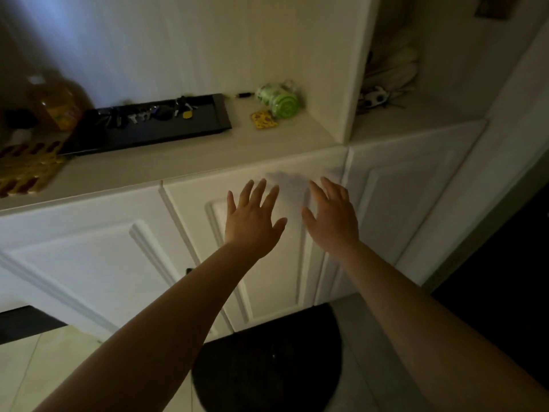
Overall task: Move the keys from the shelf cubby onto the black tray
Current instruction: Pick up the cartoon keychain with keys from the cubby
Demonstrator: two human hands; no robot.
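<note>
a dark, tangled bunch of metal keys point(375, 98) with black fobs lies in the open cubby of the white shelf unit point(416, 114), to the right of the unit's upright divider, in front of a pale folded object; details are dim. left of that divider, on the same shelf, sits the long rectangular black tray point(166, 132), which already carries several other keys and fobs point(154, 113), one with a yellow tag. between tray and divider lie a green roll point(279, 102) and a small yellow card point(264, 120). below the shelf, the left hand point(252, 221) and right hand point(334, 220) reach forward in front of the white cabinet door, palms down, fingers spread and holding nothing.
</note>
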